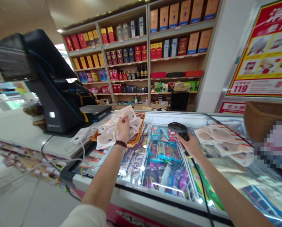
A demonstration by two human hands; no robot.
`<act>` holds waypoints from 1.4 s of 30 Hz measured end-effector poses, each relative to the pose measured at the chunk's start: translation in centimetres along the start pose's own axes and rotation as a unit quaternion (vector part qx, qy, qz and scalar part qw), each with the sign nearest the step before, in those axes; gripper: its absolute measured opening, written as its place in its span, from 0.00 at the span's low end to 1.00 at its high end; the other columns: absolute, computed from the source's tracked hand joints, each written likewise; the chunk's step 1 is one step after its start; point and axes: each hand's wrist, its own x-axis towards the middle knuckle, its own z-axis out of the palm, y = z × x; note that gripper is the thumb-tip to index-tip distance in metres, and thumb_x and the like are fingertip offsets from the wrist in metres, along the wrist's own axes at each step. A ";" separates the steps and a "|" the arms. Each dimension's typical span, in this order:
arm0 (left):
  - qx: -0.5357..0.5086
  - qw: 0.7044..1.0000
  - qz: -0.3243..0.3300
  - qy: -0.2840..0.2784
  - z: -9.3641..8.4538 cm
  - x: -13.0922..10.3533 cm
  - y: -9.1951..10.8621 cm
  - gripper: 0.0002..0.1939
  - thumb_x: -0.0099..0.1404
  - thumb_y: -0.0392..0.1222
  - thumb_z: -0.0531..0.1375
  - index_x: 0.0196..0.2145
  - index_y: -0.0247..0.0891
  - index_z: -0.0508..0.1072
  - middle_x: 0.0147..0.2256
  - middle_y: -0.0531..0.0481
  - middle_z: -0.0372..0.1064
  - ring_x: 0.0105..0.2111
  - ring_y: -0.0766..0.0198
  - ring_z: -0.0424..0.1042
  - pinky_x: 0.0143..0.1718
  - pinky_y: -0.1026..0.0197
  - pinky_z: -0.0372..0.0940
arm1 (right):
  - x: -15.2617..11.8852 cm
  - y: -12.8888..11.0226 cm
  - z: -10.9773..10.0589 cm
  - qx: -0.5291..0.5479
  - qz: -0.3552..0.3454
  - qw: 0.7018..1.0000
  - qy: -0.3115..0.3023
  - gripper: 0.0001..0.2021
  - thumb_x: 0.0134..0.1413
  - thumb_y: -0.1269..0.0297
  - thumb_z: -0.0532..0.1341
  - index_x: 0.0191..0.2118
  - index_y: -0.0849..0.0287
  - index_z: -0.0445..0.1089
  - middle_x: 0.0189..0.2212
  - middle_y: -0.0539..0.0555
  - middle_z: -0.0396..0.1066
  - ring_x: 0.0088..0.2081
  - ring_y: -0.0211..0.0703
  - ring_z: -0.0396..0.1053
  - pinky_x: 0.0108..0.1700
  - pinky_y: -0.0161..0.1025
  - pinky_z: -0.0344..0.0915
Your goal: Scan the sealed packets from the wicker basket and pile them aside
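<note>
Nearest to us, both forearms reach out over the glass lid of a chest freezer (155, 186), through which we see rows of wrapped ice creams in wire baskets. Our right hand (190, 145) has its grip closed around the handle of a black barcode scanner (178, 128), whose head points toward the left; its dark cable runs back along the right forearm. Our left hand (123, 128), with a dark bead bracelet at the wrist, pinches a clear packet (129, 113) between thumb and fingers, so that grip is narrow and holding the packet just above an orange basket (137, 138). The basket sits on the freezer lid by the desk (20, 132) and is heaped with more of the same pale packets. To the right of the scanner, a loose pile of similar packets (221, 137) lies on the glass, well apart from the basket. On the desk to the left stands a black till terminal (48, 85) with a small black unit beside it. Farthest off, wooden shelves (141, 56) carry boxed goods and bottles, and a red and yellow poster (266, 53) hangs at the right.
</note>
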 end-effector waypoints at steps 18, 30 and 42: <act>-0.121 0.968 0.080 -0.207 8.9 -8.9 6.8 0.17 0.59 0.29 0.63 0.44 0.37 0.84 0.45 0.43 0.82 0.42 0.57 0.78 0.49 0.55 0.71 | -1.0 0.5 -3.6 0.122 0.040 0.991 0.038 0.27 0.48 0.34 0.67 0.22 0.53 0.64 0.11 0.48 0.64 0.13 0.38 0.60 0.19 0.37 0.58; -0.281 0.920 -0.155 -0.226 14.2 -16.3 1.0 0.22 0.50 0.31 0.69 0.45 0.33 0.83 0.42 0.40 0.82 0.34 0.61 0.80 0.33 0.65 0.71 | -2.0 1.8 -6.4 0.025 0.062 0.997 -0.024 0.21 0.54 0.42 0.63 0.23 0.52 0.62 0.12 0.46 0.63 0.13 0.39 0.61 0.20 0.36 0.57; -0.303 0.908 -0.176 -0.229 13.4 -16.6 1.6 0.26 0.48 0.29 0.69 0.48 0.32 0.82 0.41 0.39 0.83 0.34 0.61 0.80 0.34 0.64 0.71 | -2.9 0.5 -5.3 -0.042 0.082 0.994 -0.061 0.15 0.58 0.52 0.61 0.25 0.52 0.63 0.11 0.45 0.62 0.13 0.38 0.61 0.21 0.35 0.58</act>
